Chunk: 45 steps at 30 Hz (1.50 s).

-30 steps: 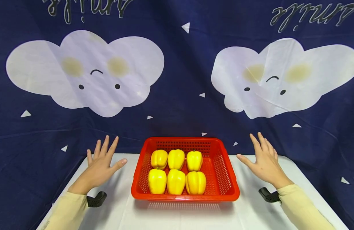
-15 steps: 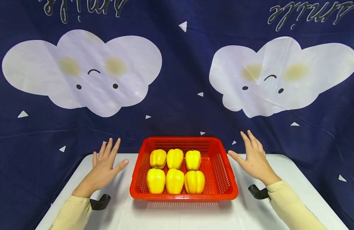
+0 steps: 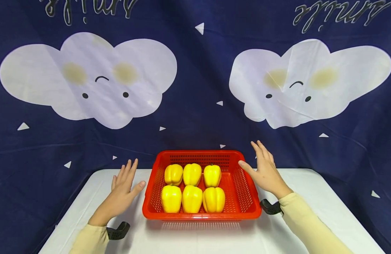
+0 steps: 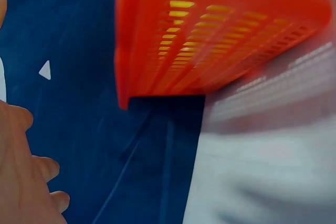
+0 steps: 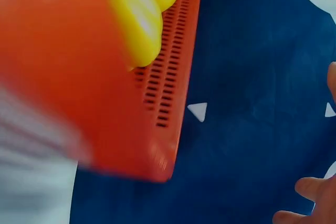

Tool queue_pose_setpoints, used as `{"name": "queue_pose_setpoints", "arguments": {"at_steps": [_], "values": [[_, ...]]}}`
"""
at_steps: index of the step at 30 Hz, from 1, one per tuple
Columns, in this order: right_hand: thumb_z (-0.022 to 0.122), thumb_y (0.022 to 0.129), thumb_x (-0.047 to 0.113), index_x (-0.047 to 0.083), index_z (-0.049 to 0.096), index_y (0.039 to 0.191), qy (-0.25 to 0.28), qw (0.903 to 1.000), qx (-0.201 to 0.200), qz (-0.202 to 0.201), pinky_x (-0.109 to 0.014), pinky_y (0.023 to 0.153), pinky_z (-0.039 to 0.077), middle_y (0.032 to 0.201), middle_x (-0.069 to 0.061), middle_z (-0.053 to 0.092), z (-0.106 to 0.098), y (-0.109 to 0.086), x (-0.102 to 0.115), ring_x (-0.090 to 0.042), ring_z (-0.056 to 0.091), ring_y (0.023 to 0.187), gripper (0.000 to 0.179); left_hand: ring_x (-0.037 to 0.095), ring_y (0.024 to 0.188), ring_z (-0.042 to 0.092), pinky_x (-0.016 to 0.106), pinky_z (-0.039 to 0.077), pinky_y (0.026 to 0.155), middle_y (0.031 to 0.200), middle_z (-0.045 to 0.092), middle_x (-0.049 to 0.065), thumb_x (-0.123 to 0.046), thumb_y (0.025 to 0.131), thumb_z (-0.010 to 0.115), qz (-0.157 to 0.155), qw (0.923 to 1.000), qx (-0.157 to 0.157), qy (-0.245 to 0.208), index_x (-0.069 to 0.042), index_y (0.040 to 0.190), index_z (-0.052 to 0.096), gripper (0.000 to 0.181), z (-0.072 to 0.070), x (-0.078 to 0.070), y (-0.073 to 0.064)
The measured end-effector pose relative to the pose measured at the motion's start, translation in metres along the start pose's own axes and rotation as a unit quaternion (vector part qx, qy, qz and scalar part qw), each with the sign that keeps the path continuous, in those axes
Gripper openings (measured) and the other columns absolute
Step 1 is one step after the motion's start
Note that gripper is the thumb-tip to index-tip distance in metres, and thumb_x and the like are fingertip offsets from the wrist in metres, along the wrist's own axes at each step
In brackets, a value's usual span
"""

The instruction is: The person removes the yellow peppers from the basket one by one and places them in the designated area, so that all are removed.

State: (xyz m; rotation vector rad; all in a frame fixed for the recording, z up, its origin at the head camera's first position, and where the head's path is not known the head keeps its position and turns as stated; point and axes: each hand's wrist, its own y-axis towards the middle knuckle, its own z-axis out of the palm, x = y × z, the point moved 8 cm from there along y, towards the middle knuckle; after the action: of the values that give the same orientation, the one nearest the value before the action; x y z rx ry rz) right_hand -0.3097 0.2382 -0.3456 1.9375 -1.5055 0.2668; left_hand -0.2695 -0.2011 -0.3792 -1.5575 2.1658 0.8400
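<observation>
A red plastic basket [image 3: 243,214] with slotted walls stands on the white table, several yellow bell peppers [image 3: 192,199] lying in two rows inside it. The peppers fill its left and middle; bare red floor shows at its right. My left hand [image 3: 120,194] hovers left of the basket, fingers spread and straight, holding nothing. Over by the basket's right wall, my right hand [image 3: 266,174] is raised with fingers extended, its thumb in front of the rim in the head view; whether it touches cannot be told. Slots in the basket wall [image 4: 226,40] show yellow in the left wrist view.
The white tabletop [image 3: 195,240] extends around the basket. Behind it hangs a dark blue cloth [image 3: 195,116] printed with clouds and small triangles. A black wrist device [image 3: 118,231] sits at the left cuff, another black device [image 3: 271,207] at the right.
Both hands have moved inward toward the basket, the right one farther. The basket and peppers stay put on the table, while the whole head view has shifted slightly.
</observation>
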Motion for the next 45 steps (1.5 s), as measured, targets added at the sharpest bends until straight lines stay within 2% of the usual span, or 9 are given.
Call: {"name": "queue_pose_setpoints", "arguments": {"at_steps": [4, 12, 15, 20, 27, 35, 38, 45], "values": [[0.059, 0.096, 0.053, 0.007, 0.02, 0.16, 0.019, 0.9996, 0.012, 0.016, -0.079, 0.103, 0.025, 0.165, -0.022, 0.012, 0.003, 0.004, 0.005, -0.051, 0.015, 0.144, 0.087, 0.051, 0.149, -0.005, 0.074, -0.01, 0.11, 0.165, 0.0, 0.026, -0.039, 0.103, 0.051, 0.003, 0.9999, 0.001, -0.013, -0.017, 0.163, 0.006, 0.079, 0.009, -0.001, -0.003], [0.058, 0.097, 0.052, 0.006, 0.02, 0.16, 0.049, 0.9979, 0.033, 0.027, -0.077, 0.107, 0.021, 0.165, -0.021, 0.013, 0.013, 0.014, 0.014, -0.05, 0.014, 0.146, 0.086, 0.053, 0.148, -0.002, 0.075, -0.006, 0.109, 0.165, 0.003, 0.025, -0.036, 0.103, 0.052, 0.002, 0.9991, 0.0, -0.044, -0.015, 0.163, 0.01, 0.077, 0.025, -0.002, -0.011], [0.06, 0.097, 0.05, 0.005, 0.021, 0.159, 0.057, 0.9974, 0.039, 0.023, -0.077, 0.108, 0.019, 0.164, -0.022, 0.016, 0.02, 0.017, 0.019, -0.05, 0.017, 0.146, 0.086, 0.052, 0.148, -0.002, 0.076, -0.005, 0.109, 0.165, 0.004, 0.025, -0.035, 0.103, 0.051, 0.0, 0.9986, 0.003, -0.053, -0.016, 0.163, 0.01, 0.075, 0.031, -0.002, -0.012], [0.061, 0.096, 0.051, 0.007, 0.021, 0.159, 0.078, 0.9949, 0.058, 0.028, -0.071, 0.111, 0.023, 0.163, -0.021, 0.02, 0.033, 0.022, 0.024, -0.046, 0.026, 0.145, 0.086, 0.051, 0.148, 0.0, 0.077, -0.001, 0.109, 0.166, 0.007, 0.023, -0.033, 0.104, 0.051, 0.008, 0.9978, 0.004, -0.066, -0.014, 0.163, 0.011, 0.074, 0.038, -0.006, -0.016], [0.064, 0.096, 0.049, 0.009, 0.019, 0.159, 0.123, 0.9863, 0.096, 0.053, -0.061, 0.11, 0.035, 0.161, -0.023, 0.025, 0.055, 0.026, 0.027, -0.046, 0.036, 0.14, 0.088, 0.052, 0.148, 0.003, 0.078, 0.004, 0.108, 0.165, 0.009, 0.025, -0.032, 0.105, 0.05, 0.013, 0.9972, 0.001, -0.073, -0.009, 0.162, 0.014, 0.072, 0.044, -0.012, -0.022], [0.067, 0.095, 0.046, 0.01, 0.017, 0.16, 0.176, 0.968, 0.155, 0.09, -0.059, 0.11, 0.037, 0.163, -0.017, 0.022, 0.079, 0.033, 0.031, -0.045, 0.034, 0.142, 0.089, 0.051, 0.148, 0.007, 0.075, 0.008, 0.111, 0.165, 0.01, 0.026, -0.032, 0.103, 0.053, 0.006, 0.9966, -0.001, -0.082, -0.008, 0.162, 0.014, 0.074, 0.05, -0.01, -0.023], [0.068, 0.095, 0.04, 0.01, 0.019, 0.16, 0.182, 0.9634, 0.168, 0.103, -0.057, 0.109, 0.039, 0.163, -0.017, 0.024, 0.087, 0.035, 0.032, -0.045, 0.036, 0.141, 0.087, 0.051, 0.149, 0.006, 0.076, 0.009, 0.11, 0.165, 0.009, 0.025, -0.032, 0.103, 0.054, -0.001, 0.9967, 0.004, -0.081, -0.01, 0.162, 0.013, 0.076, 0.053, -0.009, -0.023], [0.071, 0.093, 0.025, 0.006, 0.027, 0.157, 0.17, 0.9618, 0.182, 0.112, -0.058, 0.11, 0.038, 0.158, -0.021, 0.033, 0.105, 0.036, 0.032, -0.044, 0.042, 0.137, 0.08, 0.049, 0.149, 0.008, 0.076, 0.011, 0.11, 0.166, 0.009, 0.022, -0.035, 0.1, 0.059, -0.008, 0.997, 0.005, -0.077, -0.012, 0.163, 0.011, 0.082, 0.057, -0.01, -0.025]]}}
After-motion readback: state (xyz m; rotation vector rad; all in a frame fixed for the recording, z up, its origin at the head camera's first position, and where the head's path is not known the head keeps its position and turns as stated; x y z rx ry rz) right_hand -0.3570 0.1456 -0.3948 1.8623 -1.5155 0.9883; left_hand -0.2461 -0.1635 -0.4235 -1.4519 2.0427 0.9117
